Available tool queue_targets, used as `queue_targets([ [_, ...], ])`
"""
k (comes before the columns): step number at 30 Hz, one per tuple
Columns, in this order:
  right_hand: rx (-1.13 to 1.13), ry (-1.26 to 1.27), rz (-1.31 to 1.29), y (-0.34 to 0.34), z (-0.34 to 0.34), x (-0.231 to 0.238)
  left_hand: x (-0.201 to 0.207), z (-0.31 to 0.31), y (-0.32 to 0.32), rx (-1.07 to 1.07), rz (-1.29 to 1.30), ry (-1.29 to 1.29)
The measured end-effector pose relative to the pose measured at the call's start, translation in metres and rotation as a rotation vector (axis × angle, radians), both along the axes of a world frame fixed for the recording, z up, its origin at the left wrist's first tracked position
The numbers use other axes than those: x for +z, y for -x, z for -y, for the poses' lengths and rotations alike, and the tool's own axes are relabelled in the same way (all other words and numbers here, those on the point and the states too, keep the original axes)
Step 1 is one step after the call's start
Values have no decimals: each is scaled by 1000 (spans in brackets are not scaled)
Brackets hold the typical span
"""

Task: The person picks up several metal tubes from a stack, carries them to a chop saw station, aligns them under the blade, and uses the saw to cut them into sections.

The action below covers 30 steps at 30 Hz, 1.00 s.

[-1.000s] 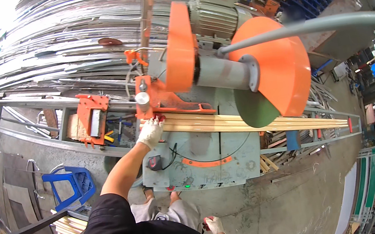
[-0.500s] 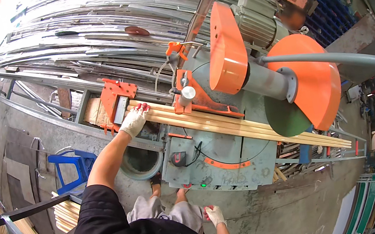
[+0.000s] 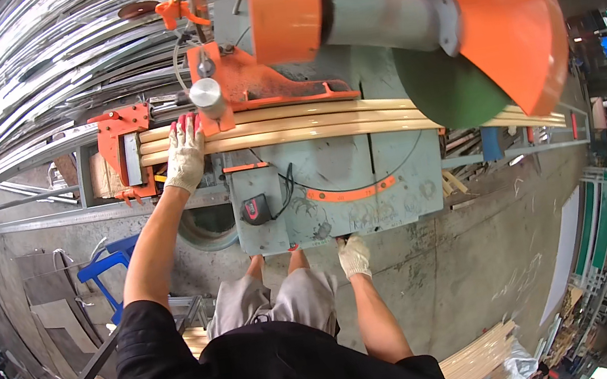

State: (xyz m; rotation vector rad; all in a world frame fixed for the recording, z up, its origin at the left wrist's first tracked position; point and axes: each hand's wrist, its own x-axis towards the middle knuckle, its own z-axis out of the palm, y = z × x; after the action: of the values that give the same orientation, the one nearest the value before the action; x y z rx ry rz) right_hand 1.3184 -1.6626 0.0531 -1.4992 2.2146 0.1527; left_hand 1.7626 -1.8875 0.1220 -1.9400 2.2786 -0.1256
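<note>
Several long, pale yellow strips point(image 3: 308, 122) lie side by side across the bed of an orange-and-grey cut-off saw point(image 3: 497, 4). My left hand point(image 3: 187, 157), in a white glove with red fingertips, lies over their left part, fingers stretched out flat. Close to the strips' left ends stands an orange stop block point(image 3: 122, 151) with a grey face. The dark green saw disc point(image 3: 447, 89) shows at the strips' right part; whether it touches them I cannot tell. My gloved right hand point(image 3: 356, 256) is at the saw table's front edge, fingers curled around something dark, mostly hidden.
A small black-and-red device point(image 3: 256, 210) with a cable sits on the grey saw table point(image 3: 356, 213). A blue stool point(image 3: 106, 279) stands at the left. Metal bars point(image 3: 23, 100) are piled behind. More pale strips point(image 3: 479, 353) lie at lower right.
The view has swung, so the saw sits higher and level. My right hand has come forward to the table's front edge. My left hand remains on the strips.
</note>
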Motion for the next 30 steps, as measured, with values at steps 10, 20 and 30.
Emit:
queue_targets([
  [10,527,-308,-135,47,13,-12,-20,7,-36,-97,-238,153],
  [20,851,-283,-365,60,34,-10,-17,18,-39,-25,-346,191],
  [30,118,-25,587,17,133,470,-3,7,-38,120,-86,-40],
])
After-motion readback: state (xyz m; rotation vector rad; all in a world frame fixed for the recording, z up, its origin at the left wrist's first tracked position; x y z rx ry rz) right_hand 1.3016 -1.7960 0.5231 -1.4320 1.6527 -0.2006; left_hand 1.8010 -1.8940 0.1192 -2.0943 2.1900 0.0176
